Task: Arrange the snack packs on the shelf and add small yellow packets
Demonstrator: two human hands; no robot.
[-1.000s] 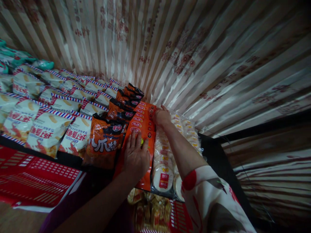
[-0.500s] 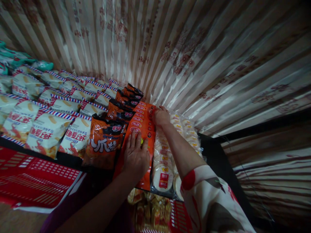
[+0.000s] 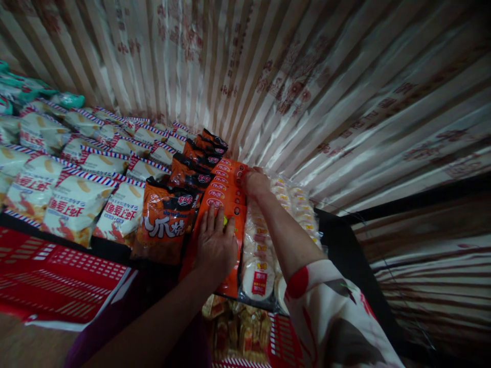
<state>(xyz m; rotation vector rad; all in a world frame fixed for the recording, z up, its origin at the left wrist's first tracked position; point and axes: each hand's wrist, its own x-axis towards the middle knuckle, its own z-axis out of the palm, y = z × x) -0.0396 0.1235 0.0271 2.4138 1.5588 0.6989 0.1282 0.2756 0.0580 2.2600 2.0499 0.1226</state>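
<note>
L hand [image 3: 217, 248] lies palm-down, loose, on the row of flat orange plastic pkts [image 3: 231, 197], btwn black-and-orange snack bags [image 3: 163, 222] left & clear-wrapped round white crackers [image 3: 258, 273] right; R hand [image 3: 256, 183] at row's far end, too dim to tell if gripping.

From the person's head, the camera looks forward and steeply down, at close range, onto the left hand [image 3: 215, 251], the right hand [image 3: 256, 184] and the black shelf [image 3: 341, 243]. Striped curtain [image 3: 238, 92] fills the top; the dim right edge is perhaps too dark to judge its depth.
</note>
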